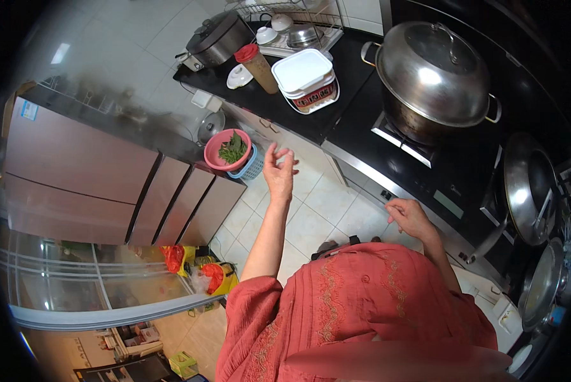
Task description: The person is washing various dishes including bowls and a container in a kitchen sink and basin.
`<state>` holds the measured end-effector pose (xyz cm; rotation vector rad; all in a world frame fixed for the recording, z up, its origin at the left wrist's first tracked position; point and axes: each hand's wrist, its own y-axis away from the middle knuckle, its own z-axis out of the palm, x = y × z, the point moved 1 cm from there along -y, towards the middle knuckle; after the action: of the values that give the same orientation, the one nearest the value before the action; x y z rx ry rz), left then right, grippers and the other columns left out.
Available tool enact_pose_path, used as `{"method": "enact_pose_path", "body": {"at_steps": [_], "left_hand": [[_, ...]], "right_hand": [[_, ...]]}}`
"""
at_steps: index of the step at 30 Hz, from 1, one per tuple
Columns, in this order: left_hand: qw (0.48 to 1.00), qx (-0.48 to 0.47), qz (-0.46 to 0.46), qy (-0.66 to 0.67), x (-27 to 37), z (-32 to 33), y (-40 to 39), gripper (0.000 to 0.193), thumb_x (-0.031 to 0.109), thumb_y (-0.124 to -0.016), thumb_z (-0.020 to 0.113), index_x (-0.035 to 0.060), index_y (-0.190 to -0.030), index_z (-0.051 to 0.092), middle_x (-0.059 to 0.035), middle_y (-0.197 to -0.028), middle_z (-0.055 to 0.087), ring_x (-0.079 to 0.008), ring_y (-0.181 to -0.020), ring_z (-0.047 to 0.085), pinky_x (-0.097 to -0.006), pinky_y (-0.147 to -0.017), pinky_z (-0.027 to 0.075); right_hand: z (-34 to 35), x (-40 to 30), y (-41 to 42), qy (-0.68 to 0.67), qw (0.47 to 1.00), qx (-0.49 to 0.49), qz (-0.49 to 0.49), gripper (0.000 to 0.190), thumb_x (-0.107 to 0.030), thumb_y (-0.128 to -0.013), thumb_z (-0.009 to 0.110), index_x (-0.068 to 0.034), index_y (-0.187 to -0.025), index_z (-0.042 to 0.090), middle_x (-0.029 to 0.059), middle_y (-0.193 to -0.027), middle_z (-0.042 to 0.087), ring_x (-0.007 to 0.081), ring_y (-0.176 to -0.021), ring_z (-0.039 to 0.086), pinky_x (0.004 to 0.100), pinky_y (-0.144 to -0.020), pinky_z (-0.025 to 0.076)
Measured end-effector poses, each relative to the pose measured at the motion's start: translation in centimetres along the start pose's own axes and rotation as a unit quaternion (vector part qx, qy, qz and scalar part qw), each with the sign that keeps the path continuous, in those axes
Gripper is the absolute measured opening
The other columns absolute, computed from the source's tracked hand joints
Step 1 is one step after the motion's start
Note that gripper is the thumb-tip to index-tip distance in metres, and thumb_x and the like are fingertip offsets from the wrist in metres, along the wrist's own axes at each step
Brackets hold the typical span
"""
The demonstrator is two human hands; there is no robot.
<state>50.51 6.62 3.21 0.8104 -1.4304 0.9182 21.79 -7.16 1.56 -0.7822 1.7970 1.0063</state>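
Observation:
My left hand (280, 172) is raised over the tiled floor, fingers curled and apart, with nothing in it. Nearest to it is a pink plastic basin (212, 150) of green leaves (233, 149), resting on a blue plastic basket (251, 167). Loosely bent, my right hand (409, 218) hangs by the front edge of the gas stove (362, 167); I see no object in it. Beyond the hands, a large lidded steel pot (428, 81) sits on a burner. Left of this pot, a white-lidded plastic tub (307, 79) bearing writing stands on the black counter (350, 98).
A red-lidded container (258, 69), a white lid (239, 76) and an electric cooker (218, 38) occupy the counter's left part. On the right are a wok (524, 191) and its protruding handle (488, 243). A refrigerator (75, 167) and bags (216, 279) stand left.

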Motion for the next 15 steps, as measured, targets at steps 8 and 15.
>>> {"method": "enact_pose_path", "body": {"at_steps": [8,15], "left_hand": [[0.995,0.039,0.097,-0.002,-3.9,-4.1,-18.8,0.074,0.018,-0.072,0.071,-0.0019,-0.129,0.029,-0.0144,-0.118,0.046,-0.0196,-0.098,0.053,-0.0287,-0.078,0.046],[0.958,0.03,0.186,-0.214,-3.7,-2.3,-30.0,0.096,0.029,-0.064,0.076,-0.0049,-0.133,0.019,-0.025,-0.129,0.034,-0.0299,-0.119,0.037,-0.0359,-0.098,0.031]], "right_hand": [[2.0,0.1,-6.6,0.094,0.986,0.106,-0.084,0.022,-0.017,-0.085,0.051,0.002,-0.089,0.059,0.0056,-0.061,0.06,0.0074,-0.049,0.052,0.0244,-0.044,0.041],[6.7,-8.1,-12.4,0.035,0.988,0.131,0.079,0.02,-0.015,-0.084,0.051,0.002,-0.091,0.059,0.0102,-0.066,0.062,0.013,-0.055,0.057,0.0254,-0.052,0.043]]}}
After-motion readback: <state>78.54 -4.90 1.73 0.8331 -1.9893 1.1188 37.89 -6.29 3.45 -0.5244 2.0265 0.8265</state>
